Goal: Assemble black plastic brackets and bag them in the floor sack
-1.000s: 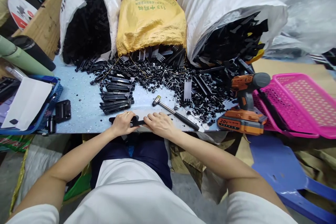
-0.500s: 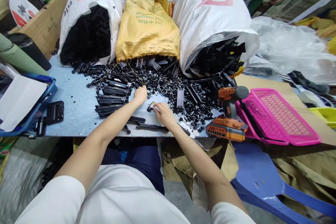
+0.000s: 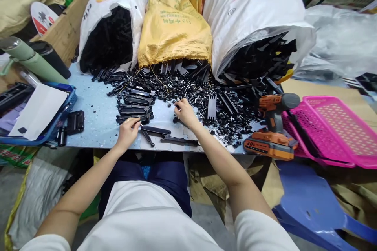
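Observation:
My left hand (image 3: 128, 132) is at the near end of a stack of long black plastic bars (image 3: 136, 102). Its thumb and fingers are closed on the nearest black bar (image 3: 145, 119). Farther right, my right hand (image 3: 186, 113) pinches a small black piece (image 3: 176, 106) at the edge of the heap of small parts (image 3: 188, 90). Another dark small part (image 3: 176, 119) lies under that hand, partly hidden. Between me and the hands, loose black bars (image 3: 156, 130) lie on the table, one with a rounded end.
Two white sacks (image 3: 256, 4) and a yellow sack (image 3: 176, 35) spill black parts at the back. An orange cordless drill (image 3: 271, 125) stands beside pink baskets (image 3: 332, 125) on the right. A blue basket (image 3: 66, 106) and bottles (image 3: 38, 60) are left; a blue chair (image 3: 309, 196) is lower right.
My left hand has moved from the small-parts heap toward me and left, to the bar stack. My right hand has moved forward to the heap; the small metallic-looking item at its fingertips no longer shows there.

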`<state>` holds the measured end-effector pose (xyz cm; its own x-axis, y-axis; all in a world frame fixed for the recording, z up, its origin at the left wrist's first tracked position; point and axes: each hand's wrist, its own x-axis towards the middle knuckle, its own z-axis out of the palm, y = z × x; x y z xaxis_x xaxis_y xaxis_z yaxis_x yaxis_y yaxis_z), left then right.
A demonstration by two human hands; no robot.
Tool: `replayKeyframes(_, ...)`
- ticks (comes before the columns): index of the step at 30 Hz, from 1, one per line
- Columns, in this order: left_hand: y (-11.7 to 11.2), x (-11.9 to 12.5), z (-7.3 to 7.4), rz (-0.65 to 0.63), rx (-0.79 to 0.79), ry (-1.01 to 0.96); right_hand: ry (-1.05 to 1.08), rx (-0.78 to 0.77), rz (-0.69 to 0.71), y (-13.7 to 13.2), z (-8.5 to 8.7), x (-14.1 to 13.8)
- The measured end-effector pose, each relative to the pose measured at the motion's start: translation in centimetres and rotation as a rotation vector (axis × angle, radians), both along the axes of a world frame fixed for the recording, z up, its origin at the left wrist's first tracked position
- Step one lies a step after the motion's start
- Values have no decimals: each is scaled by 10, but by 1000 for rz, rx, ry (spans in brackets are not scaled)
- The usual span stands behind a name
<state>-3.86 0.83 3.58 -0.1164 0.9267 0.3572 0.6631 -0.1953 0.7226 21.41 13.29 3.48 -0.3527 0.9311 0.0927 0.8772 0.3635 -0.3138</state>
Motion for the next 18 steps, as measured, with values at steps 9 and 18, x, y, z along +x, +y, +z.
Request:
replayKeyframes(9, -3, 12, -9, -173, 10, 163, 235, -45, 113, -62, 15, 3)
replayKeyframes(18, -2, 8, -12, -64, 5, -34, 197, -60, 211, -91, 11, 9)
